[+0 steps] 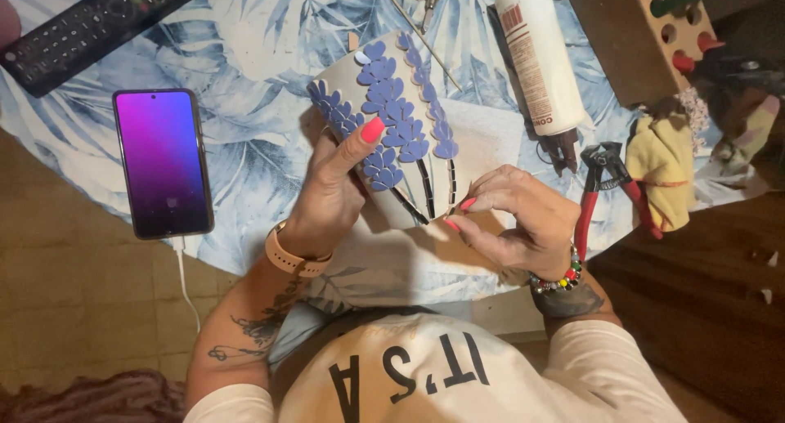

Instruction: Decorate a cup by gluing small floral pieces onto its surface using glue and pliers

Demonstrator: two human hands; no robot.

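We steady the stiff, likely breakable white pot [372, 104] by its wall, left hand [331, 190] wrapped around it, right hand [523, 219] pinching a tiny, light piece.

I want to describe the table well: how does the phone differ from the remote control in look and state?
The phone shows a lit purple screen, while the remote control is black with many small buttons. The phone has a white cable plugged in; the remote control has none. The phone lies whole in view; the remote control is cut by the picture's edge. Both lie flat on the leaf-patterned tablecloth.
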